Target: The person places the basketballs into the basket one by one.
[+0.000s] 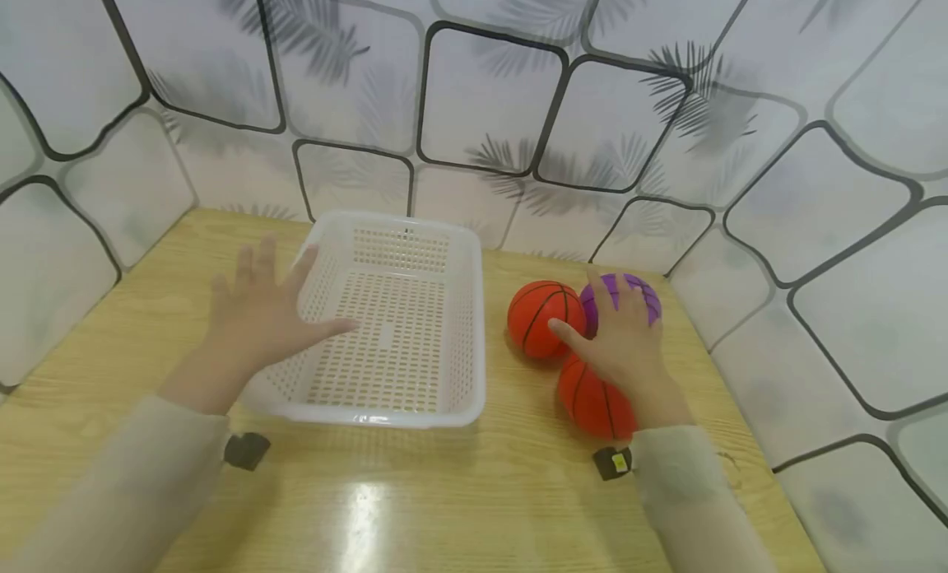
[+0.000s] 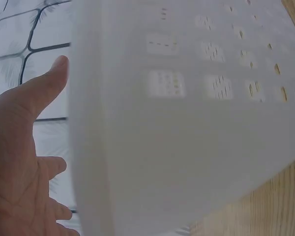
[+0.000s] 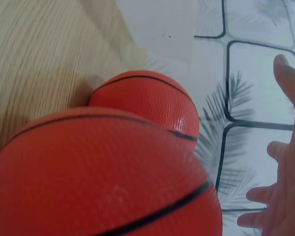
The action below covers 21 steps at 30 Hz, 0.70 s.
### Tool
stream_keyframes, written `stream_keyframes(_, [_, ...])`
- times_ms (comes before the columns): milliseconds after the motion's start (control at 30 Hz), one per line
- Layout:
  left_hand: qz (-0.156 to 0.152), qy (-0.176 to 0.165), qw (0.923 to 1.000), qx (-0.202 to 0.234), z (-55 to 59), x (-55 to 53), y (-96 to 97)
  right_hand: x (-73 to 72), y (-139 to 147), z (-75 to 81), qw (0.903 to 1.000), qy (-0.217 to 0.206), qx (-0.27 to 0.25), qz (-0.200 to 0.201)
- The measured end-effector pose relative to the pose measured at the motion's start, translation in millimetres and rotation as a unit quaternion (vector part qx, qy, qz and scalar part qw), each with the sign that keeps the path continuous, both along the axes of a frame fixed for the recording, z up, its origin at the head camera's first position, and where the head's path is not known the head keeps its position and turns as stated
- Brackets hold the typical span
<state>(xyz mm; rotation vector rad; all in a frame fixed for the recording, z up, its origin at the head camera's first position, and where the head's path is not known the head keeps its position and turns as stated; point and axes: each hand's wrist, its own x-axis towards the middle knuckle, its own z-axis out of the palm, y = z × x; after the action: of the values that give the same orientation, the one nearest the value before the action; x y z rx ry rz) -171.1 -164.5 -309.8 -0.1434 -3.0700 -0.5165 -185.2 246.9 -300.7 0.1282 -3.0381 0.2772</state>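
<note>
In the head view a white plastic basket with perforated walls stands left of centre on the table. My left hand is spread over its left rim, fingers apart, holding nothing; the left wrist view shows the basket's side wall close beside that hand. To the right sit two orange-red toy basketballs, one farther back and one nearer, and a purple ball partly hidden by fingers. Above them my right hand is spread. In the right wrist view the right hand stays apart from the balls.
The wooden table meets a wall with a stone-and-leaf pattern at the back and sides. Small dark camera units sit at both wrists. Bare wood shows between basket and balls.
</note>
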Motion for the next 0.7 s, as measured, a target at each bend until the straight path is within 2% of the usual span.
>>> stream_keyframes(267, [0.012,0.003,0.9998,0.014,-3.7,0.9,-17.9,6.0,20,-1.9,0.9995,0.016,-0.019,-0.018])
stream_keyframes(700, [0.02,-0.015,0.9985,0.048,-14.1,-1.4,-46.8,14.0,46,-12.6,0.9977,-0.011,-0.052,-0.042])
